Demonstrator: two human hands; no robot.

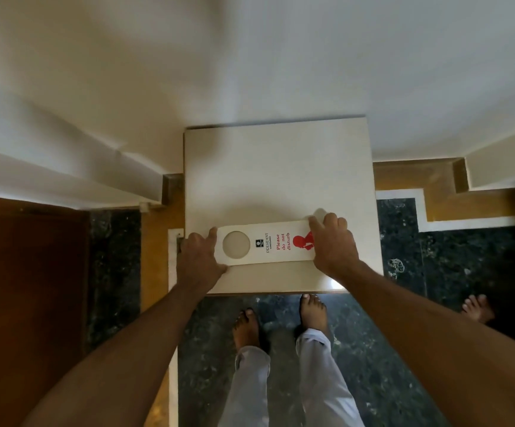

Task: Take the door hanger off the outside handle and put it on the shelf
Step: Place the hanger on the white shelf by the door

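Observation:
A white door hanger [265,243] with a round hole, a logo and red "Please do not disturb" print lies flat and sideways on the cream shelf [277,171], near its front edge. My left hand [199,257] grips the hole end, with the index finger on the far edge and the thumb at the near edge. My right hand [333,241] covers the other end, fingers bent over the red figure and pressing the card onto the shelf. The door handle is out of view.
A brown wooden door [28,303] stands at the left. White walls rise behind the shelf. My bare feet [280,318] stand on the dark marble floor just below the shelf's front edge. Another person's bare foot [476,308] is at the right.

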